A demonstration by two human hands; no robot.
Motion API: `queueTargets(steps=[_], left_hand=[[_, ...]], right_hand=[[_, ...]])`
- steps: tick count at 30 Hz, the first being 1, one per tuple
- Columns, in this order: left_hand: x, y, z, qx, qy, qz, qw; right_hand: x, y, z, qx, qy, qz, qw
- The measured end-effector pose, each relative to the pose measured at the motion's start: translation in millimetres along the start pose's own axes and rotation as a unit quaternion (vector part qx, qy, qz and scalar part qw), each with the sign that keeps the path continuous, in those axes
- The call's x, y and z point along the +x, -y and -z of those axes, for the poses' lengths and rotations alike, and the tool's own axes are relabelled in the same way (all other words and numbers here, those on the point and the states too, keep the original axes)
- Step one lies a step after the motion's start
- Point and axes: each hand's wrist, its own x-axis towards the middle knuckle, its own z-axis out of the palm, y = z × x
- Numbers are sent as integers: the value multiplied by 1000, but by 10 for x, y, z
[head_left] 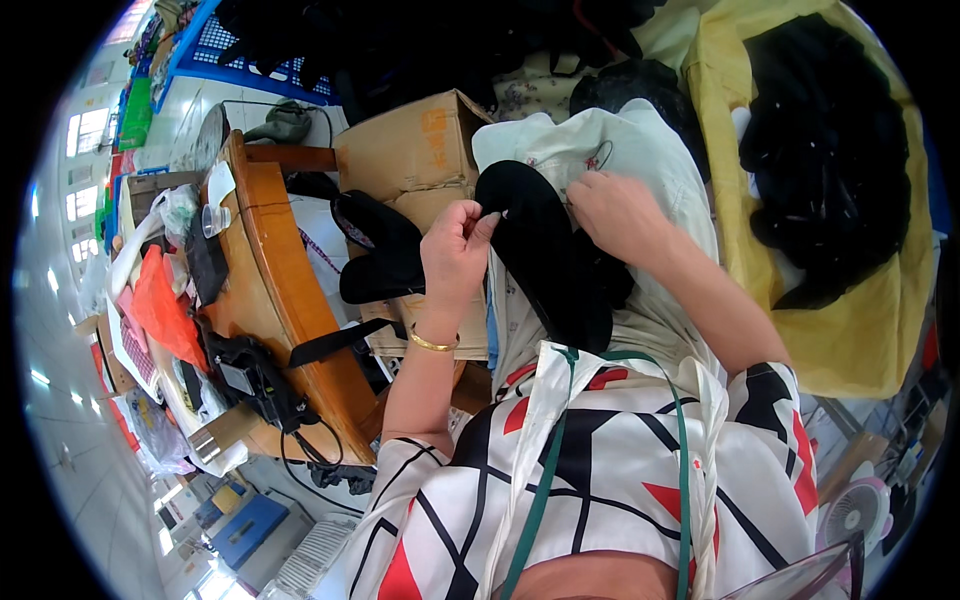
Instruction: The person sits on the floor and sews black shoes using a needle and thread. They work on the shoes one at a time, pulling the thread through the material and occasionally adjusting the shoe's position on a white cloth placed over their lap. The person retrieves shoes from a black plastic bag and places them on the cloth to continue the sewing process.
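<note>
A long black cloth shoe (545, 245) with rounded ends lies over my lap, slanting from upper left to lower right. My left hand (458, 243) pinches its left edge between thumb and forefinger, and a tiny pale spot shows at the fingertips. Just right of the shoe's upper part, my right hand (618, 212) is closed with its fingertips together. What it pinches, if anything, is too small to make out. A small dark loop (603, 155) stands above those fingers on the white cloth (655, 150) spread under the work. Other black shoes (385, 245) rest left of my left hand.
Beyond the shoes stands a cardboard box (405, 145). A wooden table (265, 290) at left carries a black bag (250, 375), an orange plastic bag (168, 305) and a clear cup (214, 220). At right, a yellow-lined container (840, 350) holds black pieces. A blue basket (215, 50) is at the back.
</note>
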Motion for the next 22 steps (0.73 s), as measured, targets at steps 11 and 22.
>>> queueTargets(steps=[11, 22], left_hand=[[-98, -340, -146, 187, 5, -166, 968], [-131, -116, -317, 149, 18, -96, 984]], right_hand=[[116, -7, -40, 22, -265, -63, 962], [314, 558, -172, 816, -117, -153, 545]])
